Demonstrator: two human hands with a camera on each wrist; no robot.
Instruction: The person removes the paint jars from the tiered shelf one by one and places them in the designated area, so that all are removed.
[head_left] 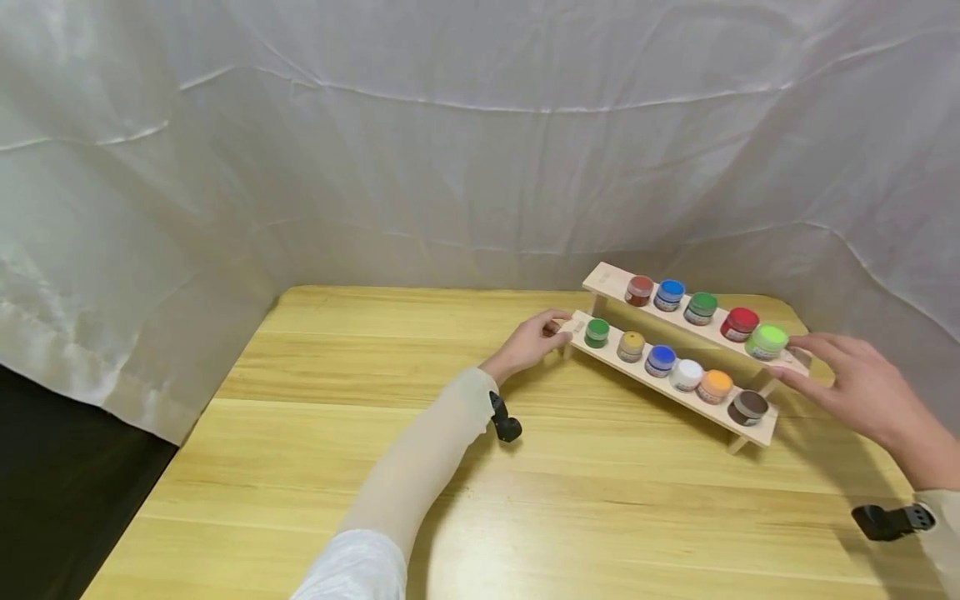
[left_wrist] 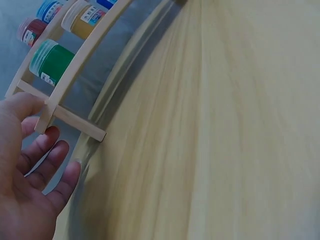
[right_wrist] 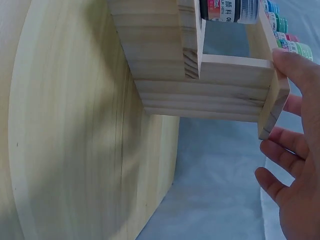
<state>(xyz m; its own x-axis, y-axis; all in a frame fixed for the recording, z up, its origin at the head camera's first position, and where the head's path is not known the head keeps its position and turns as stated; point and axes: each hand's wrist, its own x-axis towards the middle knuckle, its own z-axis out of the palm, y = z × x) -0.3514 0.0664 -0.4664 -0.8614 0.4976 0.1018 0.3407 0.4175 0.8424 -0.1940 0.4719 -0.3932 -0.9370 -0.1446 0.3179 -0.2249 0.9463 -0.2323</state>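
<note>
Wooden rack (head_left: 717, 332) (two-tiered) sits between left grip (head_left: 528, 342) and right grip (head_left: 862, 387).

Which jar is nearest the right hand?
The lime-green jar, rightmost on the upper shelf; no other jar sits so close to the right hand.

Head view looks down; wrist views (nearer) share the rack (right_wrist: 215, 89).

Right hand (right_wrist: 304, 187) grips wooden rack (right_wrist: 210, 90)
</note>
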